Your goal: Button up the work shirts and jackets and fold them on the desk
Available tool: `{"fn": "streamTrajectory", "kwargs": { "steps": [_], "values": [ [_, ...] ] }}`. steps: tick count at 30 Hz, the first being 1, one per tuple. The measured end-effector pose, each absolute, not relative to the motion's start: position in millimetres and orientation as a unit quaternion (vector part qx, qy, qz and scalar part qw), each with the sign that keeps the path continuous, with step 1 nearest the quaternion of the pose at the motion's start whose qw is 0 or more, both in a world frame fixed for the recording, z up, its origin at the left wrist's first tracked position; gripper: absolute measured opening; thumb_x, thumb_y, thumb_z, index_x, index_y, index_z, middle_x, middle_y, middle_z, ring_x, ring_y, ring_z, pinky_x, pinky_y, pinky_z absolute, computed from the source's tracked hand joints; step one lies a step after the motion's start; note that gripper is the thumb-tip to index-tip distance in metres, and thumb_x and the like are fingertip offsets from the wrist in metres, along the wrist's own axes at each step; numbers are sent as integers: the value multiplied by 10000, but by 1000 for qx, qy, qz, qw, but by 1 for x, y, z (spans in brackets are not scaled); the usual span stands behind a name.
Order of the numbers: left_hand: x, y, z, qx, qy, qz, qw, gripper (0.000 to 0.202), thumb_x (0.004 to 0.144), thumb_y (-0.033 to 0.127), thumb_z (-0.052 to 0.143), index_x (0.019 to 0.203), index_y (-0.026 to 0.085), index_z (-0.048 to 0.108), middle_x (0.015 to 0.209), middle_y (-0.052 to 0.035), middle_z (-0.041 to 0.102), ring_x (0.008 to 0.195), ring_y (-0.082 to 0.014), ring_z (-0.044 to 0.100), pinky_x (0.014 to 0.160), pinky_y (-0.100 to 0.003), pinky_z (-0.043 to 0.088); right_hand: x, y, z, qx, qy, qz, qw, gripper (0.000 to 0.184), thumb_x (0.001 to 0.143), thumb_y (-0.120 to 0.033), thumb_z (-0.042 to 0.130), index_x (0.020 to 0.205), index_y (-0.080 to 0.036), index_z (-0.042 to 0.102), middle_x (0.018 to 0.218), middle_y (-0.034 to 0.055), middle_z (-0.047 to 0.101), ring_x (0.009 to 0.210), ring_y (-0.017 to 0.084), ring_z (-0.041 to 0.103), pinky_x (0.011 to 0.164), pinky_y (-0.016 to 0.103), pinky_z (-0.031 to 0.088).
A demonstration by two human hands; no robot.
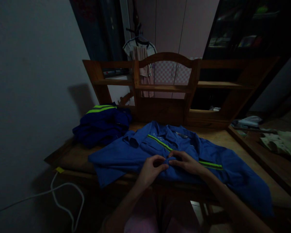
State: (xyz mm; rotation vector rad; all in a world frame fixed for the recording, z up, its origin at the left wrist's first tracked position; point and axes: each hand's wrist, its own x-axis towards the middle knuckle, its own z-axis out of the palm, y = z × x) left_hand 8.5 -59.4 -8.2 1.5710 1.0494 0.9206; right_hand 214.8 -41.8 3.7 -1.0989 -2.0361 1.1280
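A blue work jacket [140, 150] with yellow-green reflective stripes lies spread across the wooden desk, collar toward the back and one sleeve out to the right. At its front opening, near the middle, my left hand [153, 166] pinches the fabric between thumb and fingers. Close beside it, almost touching, my right hand [185, 161] grips the same edge of the jacket. Whatever small part sits between the fingertips is hidden. The lower part of the jacket hangs toward the desk's front edge.
A heap of darker blue clothing [104, 124] with a bright stripe sits at the back left, by the wall. Behind the jacket rises a wooden shelf unit [163, 87]. A white cable [68, 184] loops down at the left. Pale cloth [281, 142] lies at the far right.
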Motion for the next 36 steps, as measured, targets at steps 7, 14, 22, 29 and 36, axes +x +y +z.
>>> {"fn": "streamTrajectory", "kwargs": {
  "steps": [7, 14, 22, 29, 36],
  "values": [
    [21, -64, -15, 669, 484, 418, 379, 173, 768, 342, 645, 868, 201, 649, 881, -11, 681, 859, -188, 616, 791, -299, 465, 207, -59, 2, -465, -751, 311, 351, 229, 847, -370, 573, 979, -185, 605, 953, 35, 643, 900, 189, 585, 797, 282, 441],
    [29, -78, -27, 635, 487, 465, 377, 184, 824, 365, 583, 902, 205, 628, 930, -20, 676, 912, -183, 615, 842, -293, 465, 195, -81, -19, -496, -781, 107, 363, 177, 821, -161, 542, 983, -202, 601, 961, 63, 628, 935, 216, 562, 854, 355, 432],
    [27, -94, -25, 667, 491, 459, 320, 110, 868, 278, 534, 917, 217, 612, 928, -12, 666, 900, -169, 612, 815, -280, 461, 197, -96, -17, -479, -797, 92, 356, 215, 822, -168, 571, 1032, -213, 562, 966, 63, 593, 919, 212, 536, 812, 362, 437],
    [24, -109, -28, 712, 429, 463, 309, 148, 884, 158, 481, 930, 233, 600, 1096, -8, 645, 1048, -157, 586, 935, -287, 435, 197, -101, -23, -438, -828, 1, 351, 130, 876, -129, 499, 945, -199, 585, 862, 60, 585, 867, 206, 529, 790, 364, 436],
    [13, -106, -33, 720, 470, 429, 278, 207, 830, 215, 611, 1035, 238, 585, 1010, -13, 635, 961, -169, 593, 868, -307, 463, 209, -102, -7, -477, -795, 111, 358, 103, 859, -175, 552, 947, -211, 593, 900, 40, 602, 886, 196, 550, 793, 335, 429]
  ]
}}
